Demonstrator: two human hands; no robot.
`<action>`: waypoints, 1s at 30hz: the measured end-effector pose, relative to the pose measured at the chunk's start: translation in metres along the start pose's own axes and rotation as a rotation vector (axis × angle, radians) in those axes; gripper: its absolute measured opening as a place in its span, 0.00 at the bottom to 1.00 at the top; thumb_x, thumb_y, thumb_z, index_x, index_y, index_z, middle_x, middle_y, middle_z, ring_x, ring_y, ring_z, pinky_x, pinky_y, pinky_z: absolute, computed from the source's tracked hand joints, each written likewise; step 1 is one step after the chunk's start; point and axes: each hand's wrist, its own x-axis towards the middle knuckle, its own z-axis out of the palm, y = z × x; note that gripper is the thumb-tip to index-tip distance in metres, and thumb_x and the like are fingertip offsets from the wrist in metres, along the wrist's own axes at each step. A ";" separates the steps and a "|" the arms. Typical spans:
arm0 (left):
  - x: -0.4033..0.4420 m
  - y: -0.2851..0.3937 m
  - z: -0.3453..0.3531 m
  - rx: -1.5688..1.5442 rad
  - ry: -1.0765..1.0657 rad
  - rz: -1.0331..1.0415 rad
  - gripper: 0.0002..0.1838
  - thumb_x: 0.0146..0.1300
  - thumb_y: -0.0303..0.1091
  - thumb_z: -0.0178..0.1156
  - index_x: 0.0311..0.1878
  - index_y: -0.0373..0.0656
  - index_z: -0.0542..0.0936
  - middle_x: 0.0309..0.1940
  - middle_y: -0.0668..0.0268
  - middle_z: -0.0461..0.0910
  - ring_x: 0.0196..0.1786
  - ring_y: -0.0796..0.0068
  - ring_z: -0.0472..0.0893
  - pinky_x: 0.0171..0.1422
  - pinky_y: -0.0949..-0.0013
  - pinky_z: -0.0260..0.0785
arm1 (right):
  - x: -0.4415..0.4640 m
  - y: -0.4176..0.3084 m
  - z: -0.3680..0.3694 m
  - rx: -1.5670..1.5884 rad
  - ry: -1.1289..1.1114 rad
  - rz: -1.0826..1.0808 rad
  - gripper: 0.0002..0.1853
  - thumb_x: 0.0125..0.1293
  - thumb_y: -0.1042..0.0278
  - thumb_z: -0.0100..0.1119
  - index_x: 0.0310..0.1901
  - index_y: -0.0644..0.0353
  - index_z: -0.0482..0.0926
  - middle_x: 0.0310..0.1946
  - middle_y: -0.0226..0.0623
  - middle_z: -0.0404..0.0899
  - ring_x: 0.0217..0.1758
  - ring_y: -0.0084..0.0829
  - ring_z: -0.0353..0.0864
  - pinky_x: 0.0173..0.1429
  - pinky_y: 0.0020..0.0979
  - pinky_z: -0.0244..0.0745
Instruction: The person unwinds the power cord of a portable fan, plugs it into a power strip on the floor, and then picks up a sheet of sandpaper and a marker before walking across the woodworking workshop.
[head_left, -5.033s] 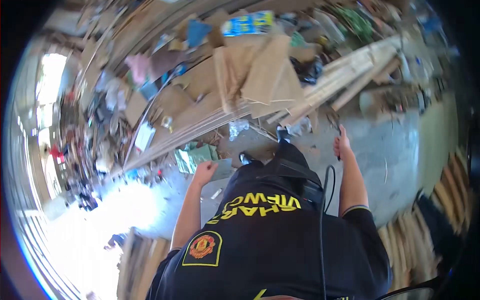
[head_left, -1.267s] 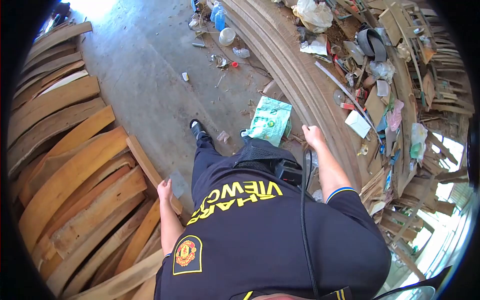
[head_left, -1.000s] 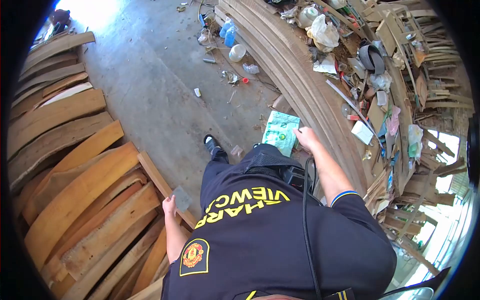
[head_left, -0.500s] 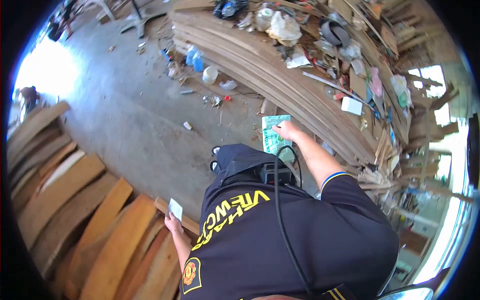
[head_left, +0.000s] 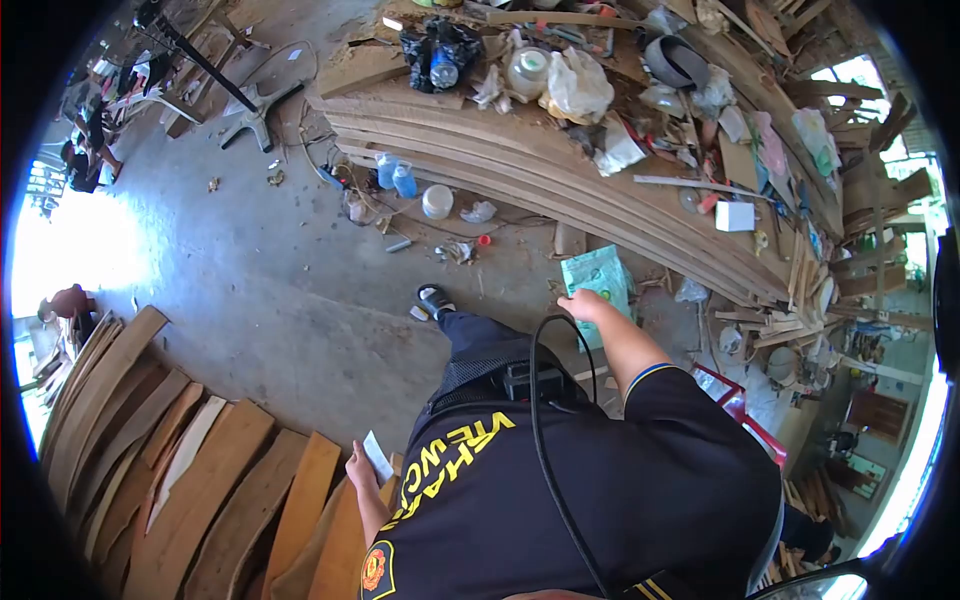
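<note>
My right hand [head_left: 588, 306] is closed on the edge of a pale green printed plastic bag [head_left: 598, 273], which hangs flat above the floor beside the stacked planks. Its lettering is too small to read. Low on the left, my left hand [head_left: 362, 468] grips a small white card [head_left: 378, 456], held near the tops of the leaning boards. Only part of the left fingers shows. A black cable [head_left: 540, 440] loops down over my dark shirt to a black box [head_left: 530, 382] at my waist.
A long plank stack [head_left: 480, 170] carries clutter, including a white jar [head_left: 528, 70] and a white box [head_left: 734, 216]. Wooden boards [head_left: 210, 480] lean at the left. Blue bottles [head_left: 403, 180] and a white tub [head_left: 437, 201] stand on the floor. Several people are at the far left.
My view has shifted forward along the floor, and one sandalled foot now shows ahead. Both hands keep hold of the bag and the card; the bag is more tilted.
</note>
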 end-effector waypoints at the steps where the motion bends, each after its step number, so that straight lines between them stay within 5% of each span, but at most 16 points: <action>1: 0.006 0.022 -0.007 0.095 0.006 -0.006 0.28 0.70 0.55 0.58 0.24 0.38 0.79 0.18 0.72 0.73 0.20 0.80 0.69 0.25 0.68 0.61 | 0.013 -0.025 -0.013 0.002 -0.011 -0.008 0.36 0.65 0.36 0.49 0.47 0.69 0.82 0.51 0.58 0.80 0.56 0.52 0.80 0.61 0.43 0.73; 8: 0.078 0.165 -0.034 0.113 0.062 0.116 0.28 0.68 0.57 0.59 0.28 0.38 0.80 0.21 0.73 0.70 0.25 0.81 0.67 0.30 0.70 0.61 | 0.090 -0.214 -0.102 0.076 0.070 -0.225 0.33 0.67 0.37 0.48 0.45 0.64 0.84 0.46 0.57 0.82 0.52 0.54 0.81 0.58 0.44 0.74; 10: 0.102 0.186 -0.040 0.054 0.038 0.149 0.26 0.68 0.56 0.60 0.29 0.39 0.81 0.22 0.73 0.71 0.27 0.81 0.68 0.30 0.70 0.61 | 0.109 -0.257 -0.112 0.166 0.211 -0.383 0.29 0.69 0.40 0.50 0.41 0.63 0.84 0.34 0.53 0.84 0.40 0.50 0.84 0.47 0.42 0.75; 13: 0.140 0.212 -0.050 -0.027 -0.066 0.182 0.22 0.68 0.53 0.61 0.37 0.39 0.82 0.28 0.71 0.77 0.31 0.80 0.73 0.35 0.70 0.67 | 0.122 -0.314 -0.120 0.192 0.238 -0.417 0.29 0.69 0.40 0.51 0.34 0.64 0.84 0.28 0.49 0.83 0.36 0.45 0.83 0.45 0.41 0.74; 15: 0.156 0.239 -0.050 -0.371 -0.191 0.034 0.19 0.69 0.48 0.62 0.48 0.40 0.80 0.39 0.69 0.80 0.40 0.78 0.78 0.42 0.70 0.72 | 0.127 -0.343 -0.122 0.251 0.139 -0.353 0.30 0.69 0.39 0.50 0.34 0.65 0.83 0.32 0.51 0.85 0.39 0.46 0.85 0.44 0.42 0.76; 18: 0.163 0.311 -0.051 -0.488 -0.215 0.056 0.17 0.69 0.32 0.60 0.58 0.40 0.72 0.49 0.64 0.80 0.48 0.71 0.80 0.49 0.67 0.75 | 0.133 -0.391 -0.115 0.485 0.004 -0.265 0.30 0.68 0.37 0.53 0.20 0.57 0.77 0.13 0.29 0.71 0.17 0.26 0.70 0.25 0.34 0.66; 22: 0.224 0.390 -0.063 -0.663 -0.324 0.180 0.16 0.65 0.23 0.63 0.54 0.38 0.74 0.45 0.63 0.81 0.46 0.71 0.81 0.47 0.70 0.74 | 0.111 -0.512 -0.138 0.564 -0.276 -0.271 0.25 0.68 0.44 0.58 0.22 0.57 0.79 0.14 0.26 0.71 0.19 0.19 0.69 0.25 0.26 0.64; 24: 0.250 0.434 -0.071 -0.530 -0.396 0.262 0.18 0.62 0.25 0.67 0.53 0.36 0.75 0.43 0.63 0.82 0.47 0.70 0.81 0.51 0.70 0.74 | 0.087 -0.586 -0.145 0.344 -0.184 -0.698 0.20 0.65 0.48 0.65 0.28 0.59 0.83 0.20 0.25 0.78 0.23 0.18 0.73 0.29 0.24 0.67; 26: 0.249 0.481 -0.076 -0.508 -0.427 0.359 0.19 0.60 0.26 0.69 0.52 0.36 0.76 0.43 0.63 0.83 0.46 0.70 0.82 0.52 0.69 0.73 | 0.075 -0.654 -0.143 0.276 -0.197 -0.897 0.19 0.60 0.49 0.71 0.35 0.60 0.86 0.27 0.27 0.84 0.29 0.17 0.76 0.35 0.24 0.71; 28: 0.250 0.532 -0.076 -0.446 -0.491 0.479 0.21 0.54 0.29 0.74 0.50 0.35 0.79 0.44 0.63 0.84 0.43 0.73 0.82 0.53 0.69 0.74 | 0.033 -0.724 -0.149 0.198 -0.256 -0.998 0.21 0.57 0.49 0.73 0.41 0.60 0.87 0.34 0.32 0.86 0.38 0.21 0.81 0.45 0.26 0.75; 30: 0.250 0.571 -0.081 -0.377 -0.570 0.548 0.20 0.55 0.29 0.74 0.50 0.36 0.79 0.43 0.64 0.84 0.42 0.74 0.82 0.52 0.69 0.74 | 0.008 -0.769 -0.149 0.134 -0.246 -1.036 0.25 0.55 0.45 0.73 0.45 0.58 0.86 0.36 0.35 0.87 0.37 0.22 0.82 0.45 0.27 0.76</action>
